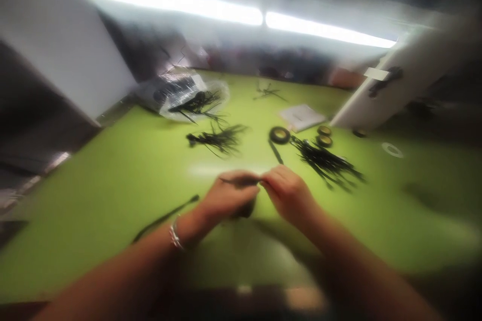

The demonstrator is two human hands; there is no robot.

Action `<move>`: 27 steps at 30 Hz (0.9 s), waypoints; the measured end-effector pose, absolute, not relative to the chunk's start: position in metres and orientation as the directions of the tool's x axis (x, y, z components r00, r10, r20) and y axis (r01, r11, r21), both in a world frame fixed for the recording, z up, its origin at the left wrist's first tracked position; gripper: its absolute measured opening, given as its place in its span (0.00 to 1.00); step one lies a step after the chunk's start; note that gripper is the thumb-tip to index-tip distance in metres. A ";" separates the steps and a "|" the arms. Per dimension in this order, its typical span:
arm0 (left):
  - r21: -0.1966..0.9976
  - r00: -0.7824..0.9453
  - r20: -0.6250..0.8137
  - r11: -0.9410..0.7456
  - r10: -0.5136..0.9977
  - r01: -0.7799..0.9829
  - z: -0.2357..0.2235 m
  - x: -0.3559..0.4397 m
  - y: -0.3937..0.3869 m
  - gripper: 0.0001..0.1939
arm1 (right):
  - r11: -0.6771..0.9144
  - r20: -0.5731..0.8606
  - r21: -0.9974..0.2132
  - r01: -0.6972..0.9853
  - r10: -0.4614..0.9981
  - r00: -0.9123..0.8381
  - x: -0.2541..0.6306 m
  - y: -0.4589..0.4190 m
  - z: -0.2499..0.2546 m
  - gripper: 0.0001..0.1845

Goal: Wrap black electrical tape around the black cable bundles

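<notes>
Dark strand [243, 179] spans the left hand [233, 194] and the right hand [289, 194], both curled nearly closed in a pinch on it. Close handwork on it seems the step in hand, calling for steady pinches. Beyond the right hand, a black bundle [327, 158] and tape roll [279, 135] rest on the green tabletop [109, 175]; farther off, tube lights [173, 2] glow.

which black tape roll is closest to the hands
The leftmost tape roll, which is also the largest; the two smaller rolls sit farther right, close together.
</notes>
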State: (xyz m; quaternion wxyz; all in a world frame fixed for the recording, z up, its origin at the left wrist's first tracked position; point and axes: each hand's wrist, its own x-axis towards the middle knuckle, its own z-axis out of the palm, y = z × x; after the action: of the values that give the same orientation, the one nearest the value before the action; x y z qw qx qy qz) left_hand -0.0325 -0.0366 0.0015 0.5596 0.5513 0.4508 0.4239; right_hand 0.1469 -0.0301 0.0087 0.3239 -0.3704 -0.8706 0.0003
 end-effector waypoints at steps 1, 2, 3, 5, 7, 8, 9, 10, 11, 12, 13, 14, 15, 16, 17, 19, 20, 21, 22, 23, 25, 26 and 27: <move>0.997 0.251 -0.080 0.083 0.965 -0.002 0.001 -0.034 -0.036 0.10 | 0.728 0.571 -0.201 0.655 0.631 -0.526 0.146 -0.030 0.009 0.09; 0.990 0.270 -0.125 0.137 0.955 -0.028 0.001 -0.036 -0.035 0.08 | 0.729 0.579 -0.165 0.664 0.617 -0.533 0.145 -0.031 0.009 0.09; 0.980 0.289 -0.167 0.190 0.943 -0.056 0.001 -0.037 -0.034 0.07 | 0.728 0.586 -0.134 0.672 0.605 -0.539 0.145 -0.031 0.009 0.10; 0.954 0.320 -0.227 0.276 0.920 -0.116 0.002 -0.041 -0.033 0.06 | 0.723 0.606 -0.074 0.687 0.580 -0.544 0.144 -0.032 0.009 0.11; 0.923 0.350 -0.257 0.335 0.901 -0.187 0.004 -0.042 -0.032 0.06 | 0.718 0.637 -0.016 0.696 0.544 -0.546 0.144 -0.032 0.009 0.11; 0.907 0.359 -0.264 0.358 0.895 -0.224 0.005 -0.042 -0.033 0.06 | 0.714 0.653 0.011 0.700 0.525 -0.546 0.143 -0.033 0.008 0.11; 0.890 0.368 -0.269 0.376 0.890 -0.259 0.006 -0.040 -0.034 0.06 | 0.707 0.667 0.035 0.706 0.509 -0.543 0.142 -0.033 0.008 0.10; 0.873 0.375 -0.271 0.390 0.887 -0.291 0.007 -0.039 -0.035 0.05 | 0.696 0.678 0.052 0.716 0.501 -0.537 0.141 -0.034 0.007 0.10; 0.859 0.375 -0.275 0.401 0.885 -0.318 0.007 -0.036 -0.037 0.06 | 0.682 0.685 0.064 0.728 0.501 -0.529 0.140 -0.035 0.007 0.09; 0.849 0.367 -0.280 0.408 0.887 -0.337 0.007 -0.034 -0.039 0.08 | 0.668 0.686 0.071 0.740 0.506 -0.522 0.138 -0.036 0.006 0.09; 0.843 0.347 -0.289 0.408 0.893 -0.350 0.006 -0.032 -0.040 0.11 | 0.658 0.685 0.072 0.749 0.514 -0.517 0.137 -0.037 0.005 0.09; 0.844 0.321 -0.298 0.405 0.899 -0.352 0.004 -0.031 -0.041 0.13 | 0.651 0.682 0.064 0.757 0.525 -0.509 0.135 -0.038 0.004 0.09; 0.851 0.294 -0.305 0.398 0.906 -0.344 0.003 -0.030 -0.042 0.15 | 0.646 0.678 0.042 0.762 0.542 -0.497 0.134 -0.038 0.003 0.09; 0.864 0.268 -0.306 0.385 0.914 -0.326 0.001 -0.030 -0.042 0.16 | 0.645 0.673 0.004 0.764 0.563 -0.479 0.134 -0.039 0.002 0.10; 0.881 0.247 -0.296 0.363 0.923 -0.302 -0.001 -0.030 -0.041 0.16 | 0.645 0.665 -0.047 0.762 0.590 -0.458 0.133 -0.039 0.001 0.09; 0.922 0.215 -0.250 0.300 0.944 -0.244 -0.003 -0.032 -0.039 0.15 | 0.653 0.639 -0.161 0.740 0.640 -0.426 0.134 -0.038 -0.001 0.08; 0.944 0.203 -0.219 0.260 0.954 -0.202 -0.003 -0.033 -0.038 0.15 | 0.662 0.620 -0.211 0.719 0.659 -0.426 0.135 -0.037 -0.002 0.07; 0.965 0.189 -0.185 0.215 0.964 -0.151 -0.002 -0.033 -0.037 0.15 | 0.672 0.596 -0.252 0.696 0.675 -0.435 0.136 -0.036 -0.003 0.05; 0.982 0.175 -0.151 0.168 0.973 -0.091 0.000 -0.033 -0.036 0.15 | 0.679 0.568 -0.285 0.677 0.688 -0.451 0.137 -0.036 -0.003 0.05; 0.992 0.163 -0.116 0.122 0.980 -0.028 0.001 -0.033 -0.036 0.14 | 0.683 0.535 -0.311 0.661 0.701 -0.472 0.138 -0.036 -0.004 0.06; 0.996 0.150 -0.046 0.034 0.988 0.078 0.004 -0.031 -0.037 0.13 | 0.681 0.469 -0.335 0.651 0.720 -0.513 0.139 -0.036 -0.004 0.08; 0.994 0.145 -0.012 -0.004 0.989 0.110 0.004 -0.030 -0.037 0.12 | 0.675 0.443 -0.334 0.658 0.729 -0.523 0.139 -0.037 -0.004 0.09; 0.991 0.141 0.008 -0.026 0.990 0.128 0.004 -0.030 -0.038 0.12 | 0.665 0.427 -0.332 0.669 0.738 -0.522 0.139 -0.038 -0.004 0.10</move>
State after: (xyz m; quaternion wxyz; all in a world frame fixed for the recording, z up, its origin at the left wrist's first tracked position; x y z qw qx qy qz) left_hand -0.0296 -0.0381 0.0041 0.4961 0.5696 0.4906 0.4344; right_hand 0.1391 -0.0376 -0.0036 0.2746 -0.4043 -0.8702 0.0631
